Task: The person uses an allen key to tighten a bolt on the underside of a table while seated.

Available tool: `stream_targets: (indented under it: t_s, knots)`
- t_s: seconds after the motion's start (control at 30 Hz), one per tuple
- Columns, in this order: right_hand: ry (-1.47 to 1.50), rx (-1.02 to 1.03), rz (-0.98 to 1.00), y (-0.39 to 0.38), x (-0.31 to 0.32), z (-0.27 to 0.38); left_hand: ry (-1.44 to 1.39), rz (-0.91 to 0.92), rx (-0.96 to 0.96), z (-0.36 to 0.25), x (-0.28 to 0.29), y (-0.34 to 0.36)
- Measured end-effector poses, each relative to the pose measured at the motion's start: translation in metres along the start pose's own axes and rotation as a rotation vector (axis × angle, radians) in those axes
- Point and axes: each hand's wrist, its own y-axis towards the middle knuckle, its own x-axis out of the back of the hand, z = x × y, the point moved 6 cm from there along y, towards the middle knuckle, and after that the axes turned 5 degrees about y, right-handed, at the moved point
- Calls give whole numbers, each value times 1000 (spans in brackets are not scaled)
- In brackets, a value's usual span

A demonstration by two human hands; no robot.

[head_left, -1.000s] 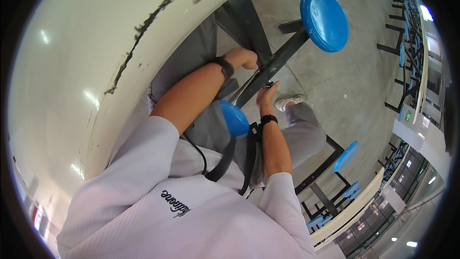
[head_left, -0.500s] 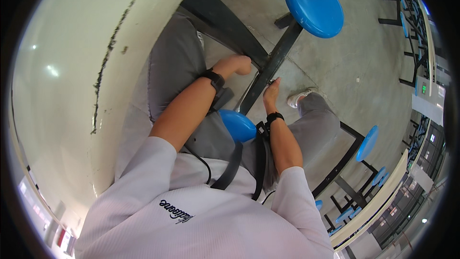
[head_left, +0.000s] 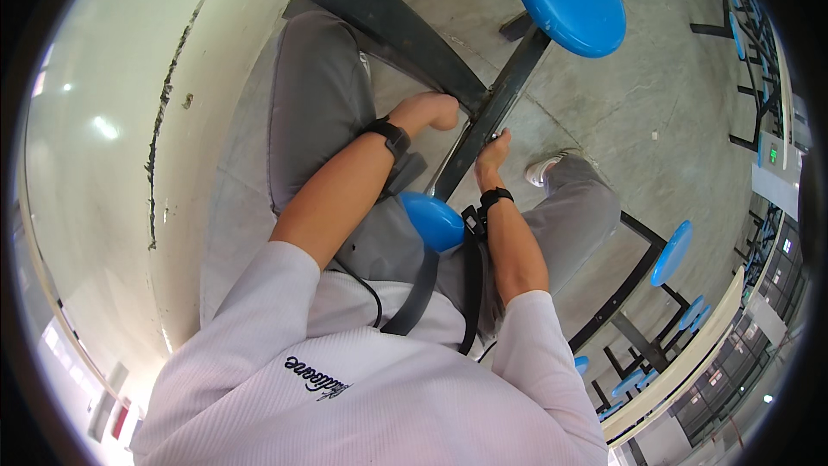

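My left hand, with a black band on its wrist, is bent and curled just left of a dark metal bar. Its fingertips are hidden. On the bar's other side, my right hand, also banded at the wrist, is closed up against the edge. A small dark bit shows by its fingers, too small to name. The bar carries a round blue stool seat at its far end, and a wide dark beam joins it from the left. Between my legs, part of a second blue seat shows.
A cream tabletop with a chipped dark edge fills the left side. My grey-trousered legs straddle the near seat, one shoe on the concrete floor. More blue stools and a table edge stand to the right.
The view has shifted slightly, so the table edge sits further left and the far seat a little higher. Both hands stay by the bar with little visible change.
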Motion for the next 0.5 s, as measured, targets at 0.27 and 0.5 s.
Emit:
stream_targets:
  t_s: [0.27, 0.5]
  knots:
    - [-123, -182, -19, -8, -2, 7, 8, 90, 72, 1, 0, 7]
    - [-227, -378, 84, -7, -1, -1, 44, 102, 77, -4, 9, -2]
